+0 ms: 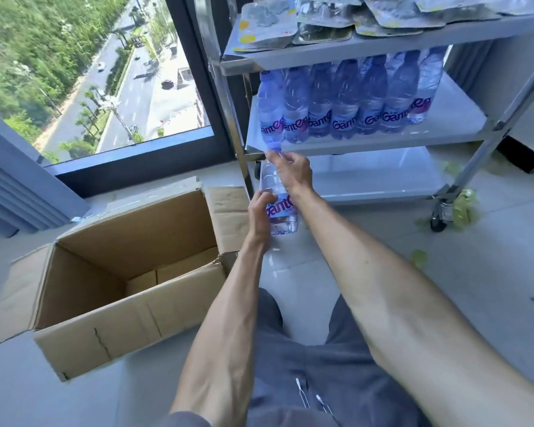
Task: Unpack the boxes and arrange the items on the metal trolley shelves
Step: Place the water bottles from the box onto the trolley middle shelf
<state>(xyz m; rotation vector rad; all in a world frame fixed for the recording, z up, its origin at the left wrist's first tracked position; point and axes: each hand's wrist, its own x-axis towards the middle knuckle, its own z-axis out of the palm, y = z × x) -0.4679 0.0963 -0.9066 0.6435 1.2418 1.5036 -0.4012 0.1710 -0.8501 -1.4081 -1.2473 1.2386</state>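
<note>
- Now both my hands hold one water bottle, upright, near the trolley's left front post.
- Left hand wraps its label; right hand pinches the neck.
- Open cardboard box sits left.

"Ganten" in dark purple script on the labels of the row of water bottles on the middle shelf of the trolley; fully or partly readable on each front bottle. Same brand, partly covered, on the bottle held near the cardboard box. Pouches on the top shelf: print unreadable.
</note>
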